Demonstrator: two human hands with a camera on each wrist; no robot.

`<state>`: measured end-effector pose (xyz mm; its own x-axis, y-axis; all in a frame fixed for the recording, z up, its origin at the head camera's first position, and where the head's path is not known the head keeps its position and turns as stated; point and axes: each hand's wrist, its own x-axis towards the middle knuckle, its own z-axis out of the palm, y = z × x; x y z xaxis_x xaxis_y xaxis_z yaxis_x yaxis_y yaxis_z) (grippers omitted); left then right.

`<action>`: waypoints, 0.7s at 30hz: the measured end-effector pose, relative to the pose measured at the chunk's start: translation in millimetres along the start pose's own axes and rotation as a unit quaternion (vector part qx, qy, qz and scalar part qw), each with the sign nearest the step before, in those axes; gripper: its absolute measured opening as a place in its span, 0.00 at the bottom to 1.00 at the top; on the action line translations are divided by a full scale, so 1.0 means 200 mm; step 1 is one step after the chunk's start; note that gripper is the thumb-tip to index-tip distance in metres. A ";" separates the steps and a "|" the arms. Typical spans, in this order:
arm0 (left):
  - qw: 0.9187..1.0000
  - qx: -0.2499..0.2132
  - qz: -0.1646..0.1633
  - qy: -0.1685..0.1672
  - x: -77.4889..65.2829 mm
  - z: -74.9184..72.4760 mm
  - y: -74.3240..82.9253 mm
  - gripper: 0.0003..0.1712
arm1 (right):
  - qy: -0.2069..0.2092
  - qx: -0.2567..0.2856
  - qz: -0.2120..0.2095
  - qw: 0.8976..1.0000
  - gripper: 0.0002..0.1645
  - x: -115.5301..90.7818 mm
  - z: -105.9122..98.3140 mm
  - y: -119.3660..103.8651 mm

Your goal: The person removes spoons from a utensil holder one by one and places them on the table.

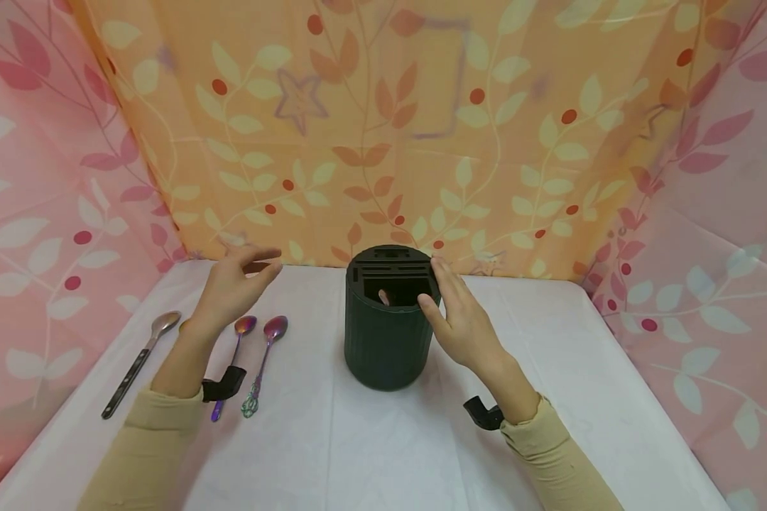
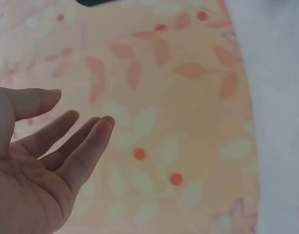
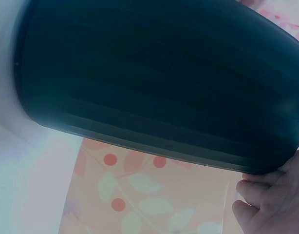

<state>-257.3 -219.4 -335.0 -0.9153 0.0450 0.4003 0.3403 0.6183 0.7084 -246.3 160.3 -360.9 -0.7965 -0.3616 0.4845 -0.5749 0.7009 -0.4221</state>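
A dark green ribbed utensil holder (image 1: 386, 348) stands upright on the white cloth, its slotted top facing up. Through its large front opening shows a small coppery piece (image 1: 384, 297). My right hand (image 1: 463, 323) rests at the holder's right side, fingers extended along the rim and thumb near the front edge; the right wrist view has its fingertips (image 3: 244, 208) by the dark wall. Raised over the left part of the table, my left hand (image 1: 233, 287) has loosely bent fingers with nothing between them. Below it lie a purple-orange spoon (image 1: 245, 326) and a purple spoon with an ornate handle (image 1: 275, 328).
Farther left lies a silver spoon with a black handle (image 1: 128, 380). A golden edge (image 1: 184, 324) of another item peeks out beside my left wrist, which hides most of it. Patterned orange cloth (image 1: 371, 142) hangs behind the table, with pink cloth (image 1: 709, 234) on both sides.
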 end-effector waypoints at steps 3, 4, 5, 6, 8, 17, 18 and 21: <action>0.999 -0.029 0.027 0.018 -0.01 0.01 0.10 0.21 | 0.002 0.001 0.000 1.000 0.44 0.00 0.00 0.00; 0.998 -0.042 0.035 0.024 -0.01 0.02 0.13 0.20 | 0.002 0.002 0.000 1.000 0.44 0.00 0.00 0.00; 0.997 -0.054 0.044 0.030 -0.01 0.03 0.16 0.19 | 0.002 0.002 -0.001 1.000 0.44 0.00 0.00 0.00; 0.996 -0.065 0.051 0.035 -0.02 0.04 0.19 0.18 | 0.002 0.003 -0.001 1.000 0.44 0.00 0.00 0.00; 0.994 -0.076 0.070 0.042 -0.03 0.07 0.24 0.18 | 0.002 0.003 -0.002 1.000 0.44 0.00 0.00 0.00; 0.986 -0.074 0.143 0.042 -0.09 0.24 0.43 0.15 | 0.000 -0.002 -0.001 1.000 0.44 0.00 0.00 0.00; 0.985 -0.070 0.150 0.041 -0.09 0.26 0.44 0.15 | 0.000 -0.002 -0.001 1.000 0.44 0.00 0.00 0.00; 0.983 -0.057 0.174 0.033 -0.10 0.32 0.47 0.13 | 0.000 -0.001 -0.003 1.000 0.44 0.00 0.00 0.00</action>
<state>-219.9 -112.5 -313.5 -0.7243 0.1841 0.6644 0.6554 0.4831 0.5806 -246.0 161.1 -360.8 -0.7931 -0.3651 0.4876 -0.5791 0.7002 -0.4176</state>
